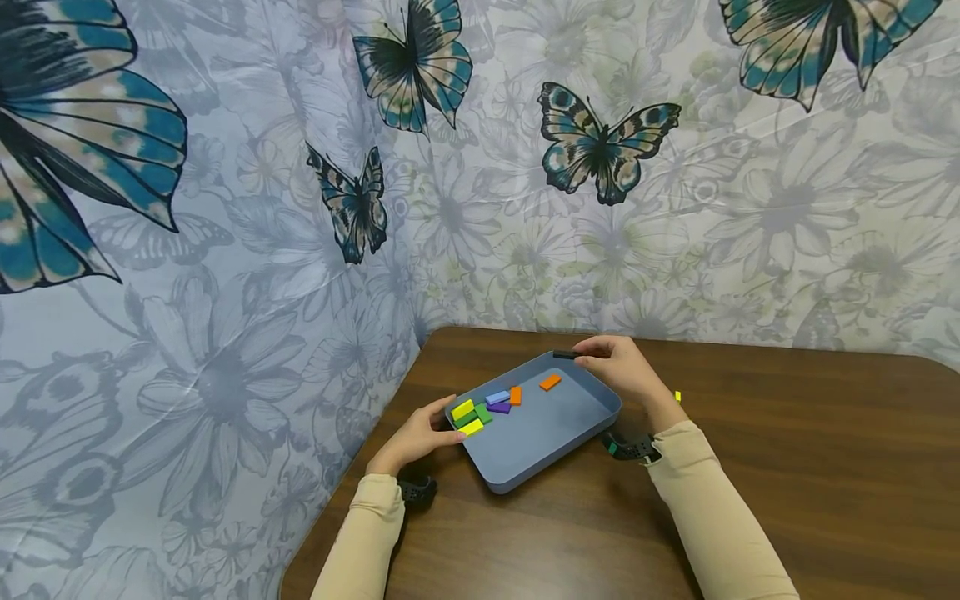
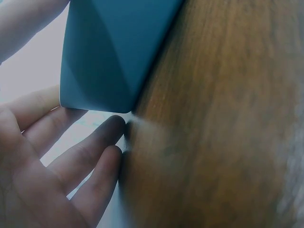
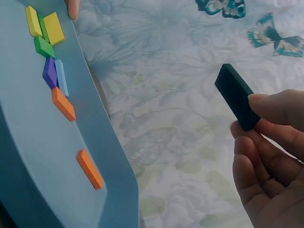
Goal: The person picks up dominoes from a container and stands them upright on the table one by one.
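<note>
A blue-grey tray (image 1: 540,433) stands on the wooden table at an angle. My left hand (image 1: 420,435) grips its left end, thumb over the near rim and fingers around the outside. Between right thumb and fingertips, my right hand (image 3: 275,142) pinches a black block (image 3: 236,97), held up beyond the tray's far edge. Toward the tray's left end lie yellow blocks (image 3: 53,28), green blocks (image 3: 44,47), a purple block (image 3: 50,73) and a light blue block (image 3: 61,78). One orange block (image 3: 63,104) adjoins that group; another orange block (image 3: 89,169) lies apart from it.
Behind the right wrist, a small yellow piece (image 1: 678,397) shows on the brown table (image 1: 810,467). Butterfly-patterned walls (image 1: 480,250) meet in a corner close behind the table's back and left edges. Each wrist wears a dark band.
</note>
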`<action>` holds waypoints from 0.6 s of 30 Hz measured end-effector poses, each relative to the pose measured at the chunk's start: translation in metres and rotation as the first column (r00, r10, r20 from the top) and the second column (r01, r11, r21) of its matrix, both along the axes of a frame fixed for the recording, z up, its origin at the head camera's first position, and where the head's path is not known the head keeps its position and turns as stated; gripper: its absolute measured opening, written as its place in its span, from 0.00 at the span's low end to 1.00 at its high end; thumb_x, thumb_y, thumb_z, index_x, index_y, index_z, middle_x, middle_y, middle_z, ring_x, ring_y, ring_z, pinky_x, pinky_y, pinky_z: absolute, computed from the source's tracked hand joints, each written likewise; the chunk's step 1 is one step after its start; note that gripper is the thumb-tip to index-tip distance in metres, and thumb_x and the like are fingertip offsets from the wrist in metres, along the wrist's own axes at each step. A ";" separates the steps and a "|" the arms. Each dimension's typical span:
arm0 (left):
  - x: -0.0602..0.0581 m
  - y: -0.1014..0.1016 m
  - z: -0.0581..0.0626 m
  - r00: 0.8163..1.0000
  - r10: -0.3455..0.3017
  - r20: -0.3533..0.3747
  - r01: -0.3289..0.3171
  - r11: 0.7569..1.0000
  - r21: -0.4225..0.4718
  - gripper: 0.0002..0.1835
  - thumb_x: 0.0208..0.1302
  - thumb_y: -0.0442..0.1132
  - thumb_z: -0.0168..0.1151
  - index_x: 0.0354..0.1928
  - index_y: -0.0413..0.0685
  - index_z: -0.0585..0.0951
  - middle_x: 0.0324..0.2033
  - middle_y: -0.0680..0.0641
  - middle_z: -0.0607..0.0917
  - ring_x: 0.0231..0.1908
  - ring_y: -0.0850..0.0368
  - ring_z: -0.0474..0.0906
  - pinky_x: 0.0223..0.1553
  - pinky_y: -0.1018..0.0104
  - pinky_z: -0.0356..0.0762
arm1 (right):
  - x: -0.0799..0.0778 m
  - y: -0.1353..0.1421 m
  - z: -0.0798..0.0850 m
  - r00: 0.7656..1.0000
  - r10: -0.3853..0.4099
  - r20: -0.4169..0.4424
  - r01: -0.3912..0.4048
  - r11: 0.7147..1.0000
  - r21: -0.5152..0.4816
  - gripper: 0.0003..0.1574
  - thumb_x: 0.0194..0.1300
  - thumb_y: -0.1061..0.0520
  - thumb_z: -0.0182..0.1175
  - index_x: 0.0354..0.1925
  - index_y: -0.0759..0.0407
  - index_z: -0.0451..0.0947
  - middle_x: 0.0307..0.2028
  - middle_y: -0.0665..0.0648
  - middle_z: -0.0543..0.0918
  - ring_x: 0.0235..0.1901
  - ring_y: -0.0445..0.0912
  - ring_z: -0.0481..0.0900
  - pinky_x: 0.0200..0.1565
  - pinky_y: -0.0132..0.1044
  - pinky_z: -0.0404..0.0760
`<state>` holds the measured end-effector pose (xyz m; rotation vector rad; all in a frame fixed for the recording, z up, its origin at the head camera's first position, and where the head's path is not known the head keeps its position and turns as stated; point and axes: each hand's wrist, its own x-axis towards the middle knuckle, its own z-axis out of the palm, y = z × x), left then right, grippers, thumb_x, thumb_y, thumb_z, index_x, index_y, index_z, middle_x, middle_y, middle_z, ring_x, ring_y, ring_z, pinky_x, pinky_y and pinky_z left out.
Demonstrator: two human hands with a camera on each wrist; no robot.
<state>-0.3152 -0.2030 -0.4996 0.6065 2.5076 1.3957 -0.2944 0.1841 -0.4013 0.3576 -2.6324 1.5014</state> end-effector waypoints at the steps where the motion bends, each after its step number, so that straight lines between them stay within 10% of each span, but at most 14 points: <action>1: 0.000 0.001 0.000 1.000 0.000 0.000 0.000 1.000 -0.004 0.46 0.61 0.50 0.72 0.77 0.47 0.61 0.75 0.38 0.63 0.70 0.32 0.65 0.65 0.39 0.69 | 0.003 0.003 0.000 1.000 -0.002 -0.011 0.002 1.000 0.003 0.19 0.71 0.53 0.62 0.56 0.60 0.82 0.54 0.63 0.83 0.52 0.55 0.81 0.52 0.47 0.82; 10: 0.002 0.003 0.000 1.000 0.005 0.002 -0.005 1.000 -0.011 0.45 0.62 0.48 0.71 0.77 0.46 0.61 0.75 0.37 0.63 0.70 0.33 0.66 0.65 0.41 0.71 | 0.029 0.042 0.007 0.998 -0.038 -0.054 0.038 0.999 -0.008 0.24 0.73 0.51 0.60 0.58 0.66 0.79 0.56 0.66 0.81 0.45 0.38 0.81 0.47 0.35 0.81; 18: 0.001 0.003 0.002 1.000 0.007 0.000 -0.007 1.000 -0.017 0.47 0.61 0.49 0.72 0.77 0.46 0.61 0.75 0.37 0.63 0.70 0.32 0.65 0.65 0.41 0.70 | 0.037 0.078 0.013 0.990 -0.125 -0.063 0.119 0.989 -0.087 0.26 0.72 0.49 0.61 0.58 0.66 0.79 0.43 0.35 0.82 0.43 0.27 0.78 0.44 0.24 0.79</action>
